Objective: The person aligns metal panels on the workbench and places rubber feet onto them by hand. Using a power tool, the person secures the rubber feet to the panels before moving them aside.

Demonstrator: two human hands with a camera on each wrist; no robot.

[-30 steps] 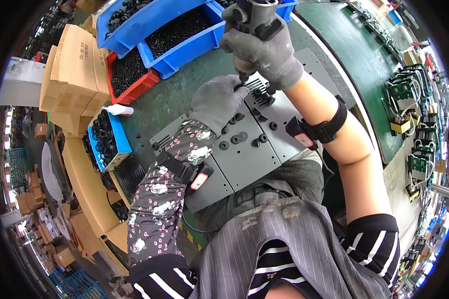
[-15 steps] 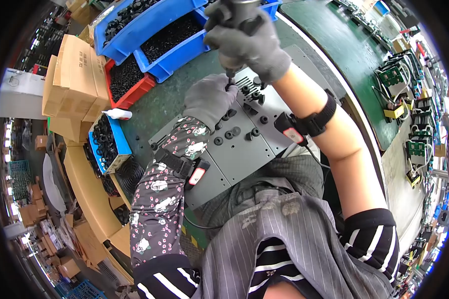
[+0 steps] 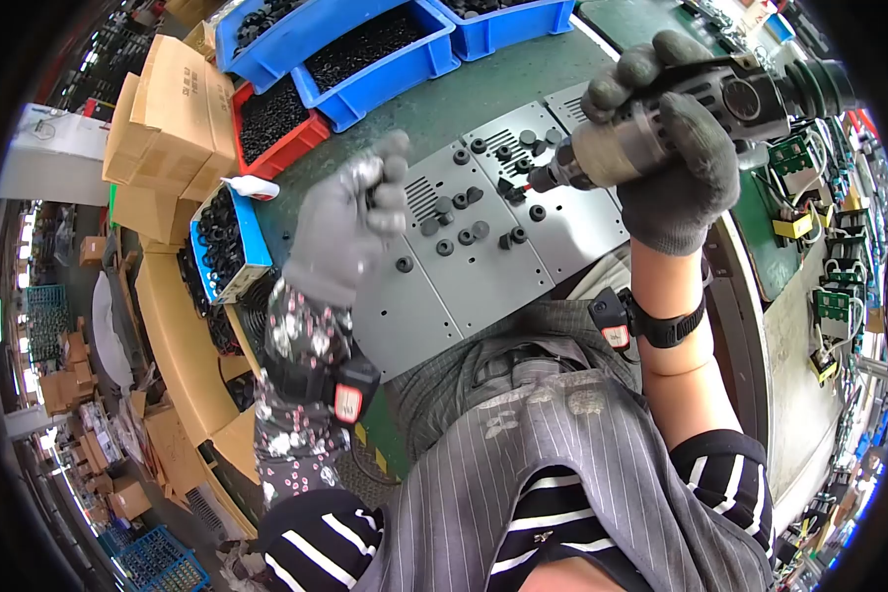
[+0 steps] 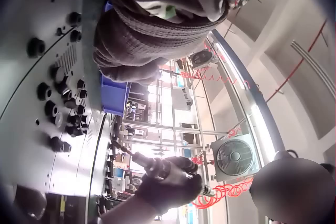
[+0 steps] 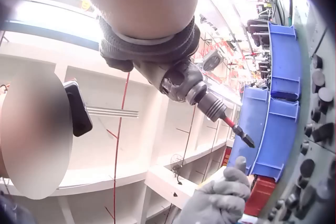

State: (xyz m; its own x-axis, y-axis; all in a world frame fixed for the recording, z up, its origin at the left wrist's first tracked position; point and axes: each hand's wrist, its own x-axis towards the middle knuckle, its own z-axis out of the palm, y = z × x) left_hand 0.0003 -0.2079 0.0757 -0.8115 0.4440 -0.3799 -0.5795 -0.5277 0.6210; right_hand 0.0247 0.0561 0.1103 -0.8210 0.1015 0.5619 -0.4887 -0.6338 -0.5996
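Right hand (image 3: 701,173), gripping driver (image 3: 612,153), swung right; left hand (image 3: 345,232) drawn back

Logged grey for left glove (image 3: 340,232), right glove (image 3: 696,178) and plates (image 3: 474,286). Black for knobs (image 3: 537,212). Noted dark grey on tool (image 3: 612,153), with beige band and red collar at tip. Recorded white and pink motifs over black on left sleeve (image 3: 301,335); white stripes over black on shirt (image 3: 725,469); thin pale pinstripes over grey on apron (image 3: 464,444). At far side, saw blue bins (image 3: 395,89), left of these, red bin (image 3: 291,143). Marked brown for carton (image 3: 183,99) at left, green for table (image 3: 444,113).
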